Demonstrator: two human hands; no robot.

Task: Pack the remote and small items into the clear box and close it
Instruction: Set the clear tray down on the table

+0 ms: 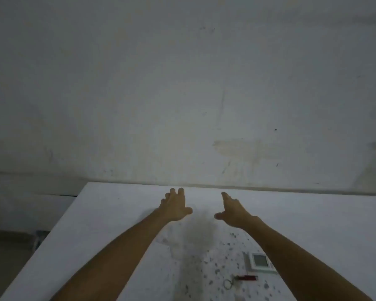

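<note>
Scene: a person reaches both bare arms forward over a white bench set against a stained grey wall; the picture is dim and blurred.
Left hand: raised above the far part of the bench, fingers spread apart, holding nothing.
Right hand: level with the left and just beside it, fingers apart, thumb out toward the left hand, holding nothing.
Small white device: flat on the bench, nearer the camera than the right hand, its grey screen facing up; the right forearm crosses just beside it.
Red stick-shaped item: on the bench, nearer the camera than the white device, lying crosswise.
Wire ring: just left of the red item; whether the two touch cannot be told.
Bench surface: dark specks scattered around the white device.
Clear box: cannot be made out.
</note>
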